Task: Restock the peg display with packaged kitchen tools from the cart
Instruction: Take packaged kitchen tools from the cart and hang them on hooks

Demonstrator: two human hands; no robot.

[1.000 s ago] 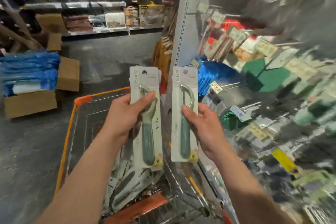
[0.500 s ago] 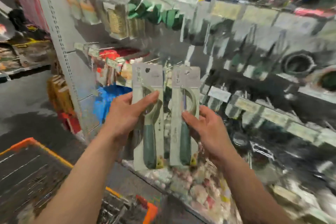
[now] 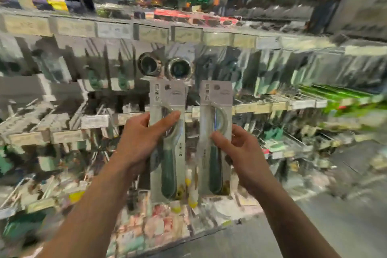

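Peeler pack (image 3: 169,153) with a green handle stands upright at frame centre, the left hand (image 3: 138,138) closing its grip on it, thumb across the front. Just beside it, the right hand (image 3: 247,153) pinches a second peeler pack (image 3: 216,109) before the blurred peg display (image 3: 261,73).

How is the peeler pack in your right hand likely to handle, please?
Probably light: the right hand holds the peeler pack upright with just thumb and fingers. It stands straight above the grip, so likely fairly stiff. Its glossy plastic front may be slippery.
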